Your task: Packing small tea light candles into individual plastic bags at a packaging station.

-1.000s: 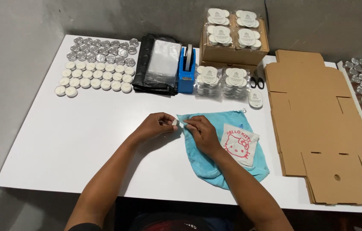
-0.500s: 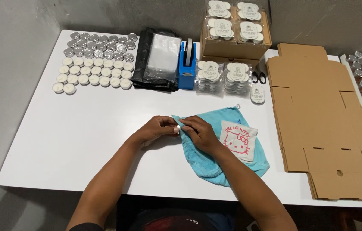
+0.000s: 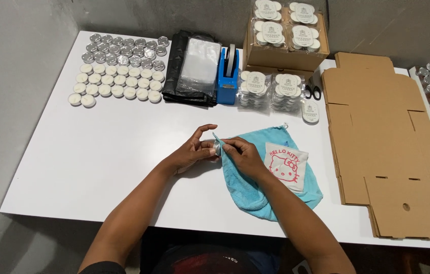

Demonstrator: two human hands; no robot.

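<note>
My left hand pinches a small silver tealight cup at the middle of the white table. My right hand presses a fold of the light blue cloth against that cup. The cloth lies spread under my right forearm, with a white patch showing a pink cartoon cat on it.
Rows of white and silver tealights fill the back left. Black and clear plastic bags, a blue tape dispenser, packed tealight packs, scissors and a cardboard box stand behind. Flat cardboard sheets lie right.
My left index finger has lifted off the cup and my hands have shifted slightly while rubbing it with the cloth. The camera view has tilted a little.
</note>
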